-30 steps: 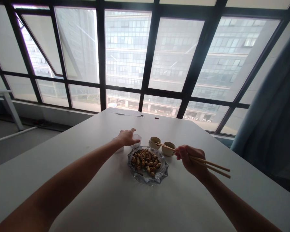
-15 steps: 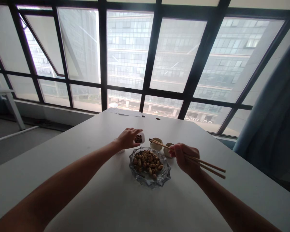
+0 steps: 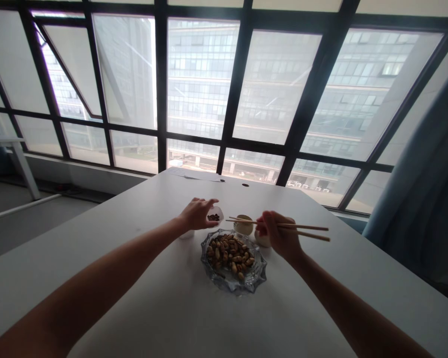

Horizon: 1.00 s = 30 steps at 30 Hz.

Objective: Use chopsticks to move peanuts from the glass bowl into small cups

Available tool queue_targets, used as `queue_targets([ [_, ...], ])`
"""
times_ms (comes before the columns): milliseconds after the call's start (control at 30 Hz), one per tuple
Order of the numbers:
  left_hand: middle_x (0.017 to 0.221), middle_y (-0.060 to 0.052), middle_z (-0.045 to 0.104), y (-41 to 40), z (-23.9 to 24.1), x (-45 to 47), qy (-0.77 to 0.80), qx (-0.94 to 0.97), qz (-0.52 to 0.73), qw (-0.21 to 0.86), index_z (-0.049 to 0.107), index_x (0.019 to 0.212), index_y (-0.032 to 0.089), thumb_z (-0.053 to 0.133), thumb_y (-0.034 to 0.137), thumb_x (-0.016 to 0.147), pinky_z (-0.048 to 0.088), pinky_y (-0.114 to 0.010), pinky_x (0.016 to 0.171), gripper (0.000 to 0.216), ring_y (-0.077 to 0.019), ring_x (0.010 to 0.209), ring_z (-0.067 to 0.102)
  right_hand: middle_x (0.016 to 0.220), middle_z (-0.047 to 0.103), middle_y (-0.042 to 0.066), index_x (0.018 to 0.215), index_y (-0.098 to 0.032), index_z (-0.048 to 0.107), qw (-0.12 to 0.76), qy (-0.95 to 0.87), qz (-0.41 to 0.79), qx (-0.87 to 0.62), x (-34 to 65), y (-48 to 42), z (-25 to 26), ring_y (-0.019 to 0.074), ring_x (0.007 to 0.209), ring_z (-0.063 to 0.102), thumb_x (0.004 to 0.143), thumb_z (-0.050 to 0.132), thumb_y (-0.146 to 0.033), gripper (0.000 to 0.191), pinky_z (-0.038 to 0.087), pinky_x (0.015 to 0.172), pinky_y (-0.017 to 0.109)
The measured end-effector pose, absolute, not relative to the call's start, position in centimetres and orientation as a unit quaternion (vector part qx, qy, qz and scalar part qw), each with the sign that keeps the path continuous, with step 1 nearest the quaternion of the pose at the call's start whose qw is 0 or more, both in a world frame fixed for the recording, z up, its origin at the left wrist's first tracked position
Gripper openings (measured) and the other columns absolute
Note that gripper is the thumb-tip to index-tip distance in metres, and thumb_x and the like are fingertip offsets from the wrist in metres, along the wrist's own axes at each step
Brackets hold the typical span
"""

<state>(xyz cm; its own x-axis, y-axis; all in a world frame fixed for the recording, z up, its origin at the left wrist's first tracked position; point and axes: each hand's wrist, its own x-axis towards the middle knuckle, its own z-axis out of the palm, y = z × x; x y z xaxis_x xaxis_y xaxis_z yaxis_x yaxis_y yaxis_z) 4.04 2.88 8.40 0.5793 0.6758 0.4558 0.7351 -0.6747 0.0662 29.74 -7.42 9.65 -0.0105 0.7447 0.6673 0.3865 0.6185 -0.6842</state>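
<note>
A scalloped glass dish filled with peanuts sits in the middle of the white table. My left hand grips a small clear cup with something dark inside, tilted just behind the dish's left rim. My right hand holds a pair of wooden chopsticks, almost level, their tips pointing left over a small beige cup. A second small cup is mostly hidden behind my right hand.
Another small pale cup stands partly hidden under my left wrist. The table's far edge lies close to a large dark-framed window. A blue curtain hangs at the right. A white table leg stands at the far left.
My left hand has lifted and tilted the small clear cup, showing its dark contents. My right hand moved left and farther away, swinging the chopsticks to nearly level over the beige cup.
</note>
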Motion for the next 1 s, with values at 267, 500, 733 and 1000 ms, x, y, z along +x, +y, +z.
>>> queue_targets([
  [267, 0.108, -0.013, 0.075, 3.7, 9.0, 5.0, -0.473, -0.870, -0.141, 0.000, 0.048, 0.137, 0.015, 0.061, 0.063, 0.080, 0.044, -0.049, 0.099, 0.076, -0.0327, 0.105, 0.068, 0.041, 0.060, 0.002, 0.058, -0.016, 0.060, 0.367, -0.682, 0.369, -0.514, 32.0, -11.2, 11.5, 0.0105, 0.030, 0.052, 0.074, 0.056, -0.081, 0.067, 0.037, 0.031, 0.019],
  [500, 0.114, -0.011, 0.073, 2.3, 8.0, 1.9, -0.438, -0.867, -0.235, 0.039, 0.061, 0.121, 0.020, 0.046, 0.075, 0.083, 0.046, -0.048, 0.097, 0.068, -0.0303, 0.106, 0.067, 0.047, 0.063, 0.002, 0.064, -0.018, 0.062, 0.502, -0.641, 0.310, -0.491, 31.9, -10.2, 9.5, 0.0127, 0.035, 0.057, 0.071, 0.062, -0.079, 0.062, 0.043, 0.034, 0.022],
  [733, 0.100, -0.008, 0.074, 1.8, 5.5, -1.3, -0.470, -0.814, -0.340, -0.012, 0.066, 0.102, 0.020, 0.041, 0.074, 0.087, 0.055, -0.040, 0.080, 0.061, -0.0261, 0.091, 0.070, 0.045, 0.063, 0.002, 0.062, -0.016, 0.061, 0.415, -0.674, 0.394, -0.468, 31.8, -11.8, 10.7, 0.0113, 0.033, 0.056, 0.075, 0.063, -0.075, 0.060, 0.041, 0.032, 0.019],
  [1000, 0.115, -0.012, 0.069, 1.3, 2.7, -1.9, -0.447, -0.786, -0.424, -0.038, 0.060, 0.111, 0.020, 0.052, 0.067, 0.085, 0.053, -0.044, 0.093, 0.055, -0.0278, 0.105, 0.066, 0.047, 0.062, 0.001, 0.062, -0.018, 0.058, 0.475, -0.659, 0.317, -0.491, 31.0, -11.3, 9.4, 0.0116, 0.035, 0.056, 0.077, 0.061, -0.074, 0.058, 0.040, 0.033, 0.020],
])
